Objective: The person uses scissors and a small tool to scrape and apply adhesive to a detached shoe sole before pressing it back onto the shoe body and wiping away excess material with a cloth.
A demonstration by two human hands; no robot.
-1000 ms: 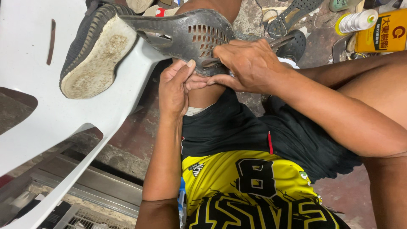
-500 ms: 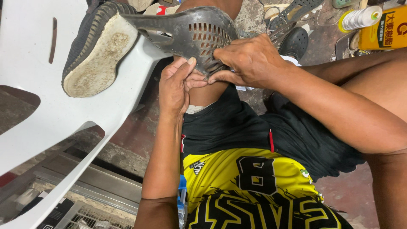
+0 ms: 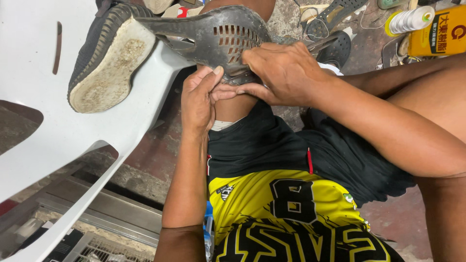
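1. A dark grey perforated shoe upper (image 3: 213,36) rests across my knee, beside a white plastic chair (image 3: 34,73).
2. My right hand (image 3: 284,73) clamps its rear edge; my left hand (image 3: 199,99) fingers (image 3: 213,73) press beneath it.

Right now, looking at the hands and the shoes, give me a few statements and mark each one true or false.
1. Both hands, the left hand and the right hand, are on the dark perforated shoe. True.
2. The worn sneaker rests sole-up on the white plastic chair. True.
3. The yellow can sits on the chair. False: it is on the floor at the top right.
4. The right hand holds the thread spool. False: the spool lies apart, beside the can.
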